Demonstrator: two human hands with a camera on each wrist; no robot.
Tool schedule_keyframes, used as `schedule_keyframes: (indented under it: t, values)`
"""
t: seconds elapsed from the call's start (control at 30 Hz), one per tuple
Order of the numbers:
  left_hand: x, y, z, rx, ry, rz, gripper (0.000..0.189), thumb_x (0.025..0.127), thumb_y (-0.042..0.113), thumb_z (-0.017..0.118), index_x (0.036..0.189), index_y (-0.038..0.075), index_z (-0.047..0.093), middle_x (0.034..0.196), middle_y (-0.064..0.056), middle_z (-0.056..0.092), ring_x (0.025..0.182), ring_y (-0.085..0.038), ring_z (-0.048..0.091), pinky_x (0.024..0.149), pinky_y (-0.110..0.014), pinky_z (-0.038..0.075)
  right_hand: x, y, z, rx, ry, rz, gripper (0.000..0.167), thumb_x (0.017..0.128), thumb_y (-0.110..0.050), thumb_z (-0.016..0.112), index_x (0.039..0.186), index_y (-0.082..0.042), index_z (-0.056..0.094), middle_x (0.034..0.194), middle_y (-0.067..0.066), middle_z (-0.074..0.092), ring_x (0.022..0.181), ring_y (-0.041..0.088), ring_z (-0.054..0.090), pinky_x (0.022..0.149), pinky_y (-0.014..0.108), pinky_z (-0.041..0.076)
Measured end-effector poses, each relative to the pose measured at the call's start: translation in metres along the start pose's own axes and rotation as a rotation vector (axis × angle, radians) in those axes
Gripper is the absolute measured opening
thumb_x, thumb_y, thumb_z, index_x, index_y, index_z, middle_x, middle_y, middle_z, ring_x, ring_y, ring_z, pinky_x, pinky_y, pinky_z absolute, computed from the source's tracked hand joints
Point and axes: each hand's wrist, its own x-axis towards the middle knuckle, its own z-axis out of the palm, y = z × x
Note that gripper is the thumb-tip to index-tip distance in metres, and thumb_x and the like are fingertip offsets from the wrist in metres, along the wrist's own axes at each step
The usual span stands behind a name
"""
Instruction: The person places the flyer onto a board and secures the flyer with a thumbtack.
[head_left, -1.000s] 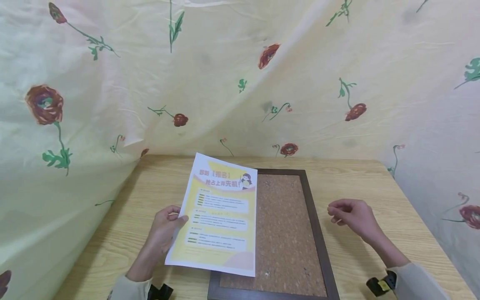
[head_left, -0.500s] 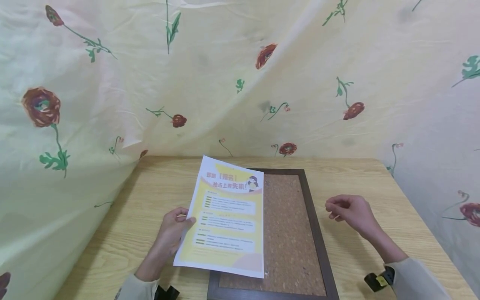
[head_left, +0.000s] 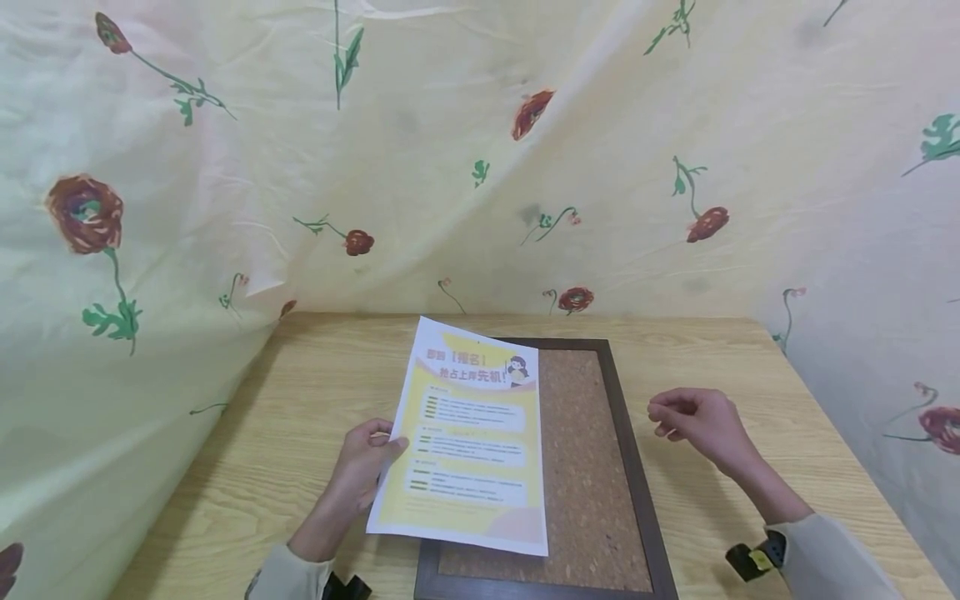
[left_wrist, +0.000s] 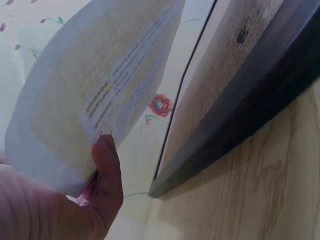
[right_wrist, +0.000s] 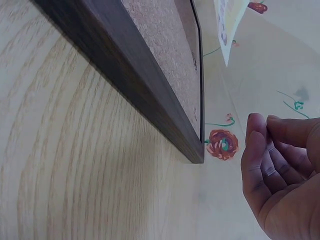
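A printed yellow and white flyer (head_left: 465, 450) tilts above the left side of a framed cork board (head_left: 588, 467). Its left edge is pinched between the thumb and fingers of my left hand (head_left: 363, 467); the left wrist view has that hand (left_wrist: 95, 200) at the sheet's lower edge. My right hand (head_left: 705, 421) hovers over the table to the right of the board. In the right wrist view this hand (right_wrist: 280, 180) has curled fingers, with thumb and index tips together; nothing shows between them. The flyer hides much of the board's left half.
The board lies on a light wooden table (head_left: 300, 375), its dark frame (right_wrist: 135, 75) raised above the surface. A cream cloth (head_left: 420, 167) with red flowers hangs behind and at both sides. Each wrist wears a small black camera.
My left hand has carried the flyer to the right, so it covers more of the cork board. The right hand has shifted only slightly left, keeping its pose.
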Motion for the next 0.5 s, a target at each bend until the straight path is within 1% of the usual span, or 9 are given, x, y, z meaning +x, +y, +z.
schedule_keyframes:
  t: [0.23,0.43,0.5]
  values:
    - [0.0,-0.003,0.007,-0.011,-0.003,-0.016,0.022,0.096,-0.005,0.055,0.117,-0.011,0.052,0.099,-0.024,0.068,0.085,-0.035,0.071,0.07,-0.042,0.059,0.002,-0.003,0.002,-0.002,-0.005,-0.004,0.025,0.096,-0.011,0.066,0.108,0.01,0.067,0.089,0.022,0.071,0.07,0.017,0.069,0.063,0.036,0.059]
    - [0.0,-0.006,0.012,-0.016,-0.018,-0.011,0.023,0.095,-0.005,0.055,0.117,-0.011,0.051,0.098,-0.023,0.068,0.086,-0.035,0.071,0.071,-0.042,0.059,0.006,-0.005,0.002,-0.002,-0.011,-0.017,0.025,0.096,-0.011,0.065,0.108,0.011,0.067,0.089,0.022,0.071,0.07,0.016,0.069,0.063,0.034,0.059]
    - [0.0,-0.007,0.014,-0.019,-0.027,-0.01,0.024,0.095,-0.005,0.055,0.118,-0.012,0.051,0.099,-0.023,0.068,0.086,-0.035,0.071,0.072,-0.041,0.059,0.007,-0.006,0.002,-0.001,-0.014,-0.023,0.025,0.096,-0.01,0.066,0.108,0.011,0.067,0.089,0.022,0.071,0.07,0.017,0.069,0.063,0.035,0.059]
